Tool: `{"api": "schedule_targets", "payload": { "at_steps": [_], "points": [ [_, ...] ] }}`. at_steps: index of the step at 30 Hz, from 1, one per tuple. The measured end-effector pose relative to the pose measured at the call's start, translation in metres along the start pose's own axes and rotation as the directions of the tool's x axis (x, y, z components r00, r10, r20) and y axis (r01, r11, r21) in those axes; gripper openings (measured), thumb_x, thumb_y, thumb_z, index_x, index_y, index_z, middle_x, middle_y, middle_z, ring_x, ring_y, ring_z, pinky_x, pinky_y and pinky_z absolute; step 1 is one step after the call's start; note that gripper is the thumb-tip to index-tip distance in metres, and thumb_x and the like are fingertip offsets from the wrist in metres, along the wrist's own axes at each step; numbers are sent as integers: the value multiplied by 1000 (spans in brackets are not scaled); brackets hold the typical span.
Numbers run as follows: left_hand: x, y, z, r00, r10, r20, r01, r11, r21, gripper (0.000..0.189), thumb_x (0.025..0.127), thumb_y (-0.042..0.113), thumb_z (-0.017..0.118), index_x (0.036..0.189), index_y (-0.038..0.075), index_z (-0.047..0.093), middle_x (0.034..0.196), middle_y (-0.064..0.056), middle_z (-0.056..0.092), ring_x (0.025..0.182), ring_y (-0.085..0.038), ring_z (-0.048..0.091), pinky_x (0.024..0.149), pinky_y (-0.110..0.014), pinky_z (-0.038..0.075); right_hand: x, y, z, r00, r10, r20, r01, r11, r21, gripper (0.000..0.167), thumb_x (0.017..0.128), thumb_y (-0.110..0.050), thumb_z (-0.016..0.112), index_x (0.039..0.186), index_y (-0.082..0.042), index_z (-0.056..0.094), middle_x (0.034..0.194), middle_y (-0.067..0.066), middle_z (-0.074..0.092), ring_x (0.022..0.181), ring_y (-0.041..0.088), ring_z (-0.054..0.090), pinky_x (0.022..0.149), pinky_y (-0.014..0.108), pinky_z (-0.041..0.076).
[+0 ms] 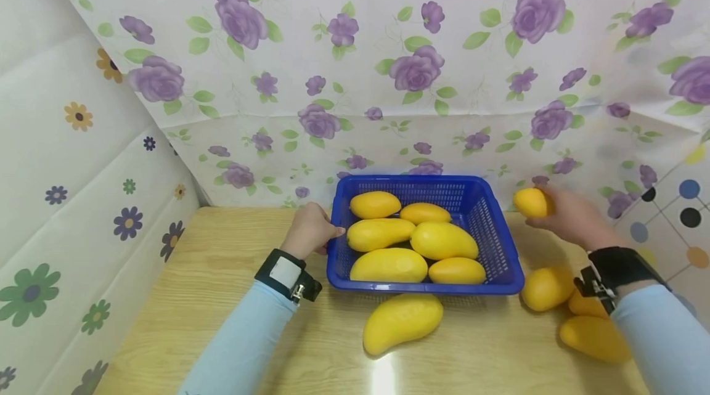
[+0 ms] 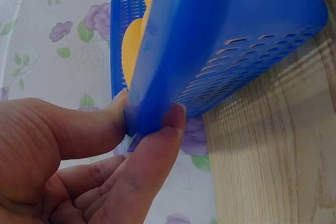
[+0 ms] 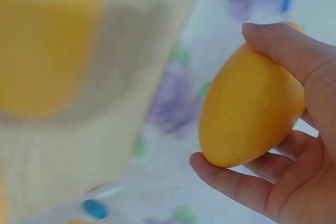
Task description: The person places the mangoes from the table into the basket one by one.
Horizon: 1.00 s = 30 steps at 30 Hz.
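The held mango (image 3: 247, 111) was off the tabletop (image 1: 233, 296), just right of the blue basket (image 1: 427, 288), gripped between the thumb and curled fingers of the right hand (image 1: 574, 216). In the basket lay six yellow mangoes (image 1: 388, 265), and the left hand (image 1: 310, 230) pinched its left rim between thumb and fingers. One curved mango (image 1: 402, 322) rested in front of the basket, three loose mangoes (image 1: 546, 289) showed near the right wrist, and a purple-flowered cloth (image 1: 344, 96) hung behind.
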State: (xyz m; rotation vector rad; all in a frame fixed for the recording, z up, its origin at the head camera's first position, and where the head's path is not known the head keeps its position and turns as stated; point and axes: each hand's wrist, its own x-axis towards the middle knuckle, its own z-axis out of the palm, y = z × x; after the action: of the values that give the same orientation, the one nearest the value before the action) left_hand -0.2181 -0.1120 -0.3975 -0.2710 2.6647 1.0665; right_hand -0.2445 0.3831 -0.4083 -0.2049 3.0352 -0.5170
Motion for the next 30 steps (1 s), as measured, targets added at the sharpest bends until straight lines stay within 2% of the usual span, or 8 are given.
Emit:
{"api": "schedule_targets", "payload": {
  "at_steps": [4,6,10,13,16,20,25,30],
  "points": [
    [-1,0,0,1000,-2,3,2,1000,4,25,76,25,77,71,4,65,60,-8,59,59,-26,69,55,-34,57,6,-39,-12,997,-48,-66,48,999,-4,80,76,-57,67,139,-17,38,116,15,58,91,32,55,76,49,48],
    [-1,0,0,1000,-3,5,3,1000,2,25,76,25,77,71,3,65,59,-8,58,60,-27,69,51,-31,56,11,-60,-14,992,-89,-93,89,996,-11,76,77,-54,67,138,-20,39,119,11,57,94,30,55,78,49,48],
    [-2,1,-1,1000,2,-3,-2,1000,4,25,76,24,77,70,3,65,57,-7,57,55,-25,68,46,-28,54,25,-98,-11,975,-186,-118,181,982,-52,74,78,-46,71,139,-19,40,126,10,56,99,29,56,83,50,48],
    [-2,1,0,1000,5,-11,-5,1000,18,26,76,25,77,69,4,65,57,-7,57,52,-22,66,49,-30,55,35,-118,-2,967,-231,-109,225,972,-61,73,77,-39,74,138,-17,41,127,11,55,100,28,56,83,49,49],
    [-3,3,1,1000,11,-14,-11,999,53,27,77,26,76,66,4,64,57,-9,60,49,-21,65,52,-32,56,45,-129,10,968,-237,-81,233,971,-52,71,75,-34,75,134,-14,40,120,10,56,92,27,58,80,44,51],
    [-3,7,1,999,29,-16,-27,994,102,30,78,27,75,63,4,64,57,-10,63,47,-22,64,49,-31,55,54,-135,24,975,-218,-31,216,975,-52,66,73,-29,77,125,-9,42,107,11,58,83,25,57,75,40,51],
    [-7,11,1,995,72,-64,-63,989,135,30,76,23,77,59,4,62,51,-8,60,42,-21,61,41,-28,50,58,-140,36,975,-218,41,220,972,-82,68,70,-32,80,124,-7,47,108,13,62,90,27,59,80,44,50],
    [-12,11,4,971,177,-163,-137,963,230,20,72,15,77,68,4,61,60,-6,59,49,-19,57,39,-25,44,63,-144,43,969,-232,90,241,963,-120,70,71,-32,79,128,-6,49,117,16,61,104,33,57,91,49,47]
  ]
}}
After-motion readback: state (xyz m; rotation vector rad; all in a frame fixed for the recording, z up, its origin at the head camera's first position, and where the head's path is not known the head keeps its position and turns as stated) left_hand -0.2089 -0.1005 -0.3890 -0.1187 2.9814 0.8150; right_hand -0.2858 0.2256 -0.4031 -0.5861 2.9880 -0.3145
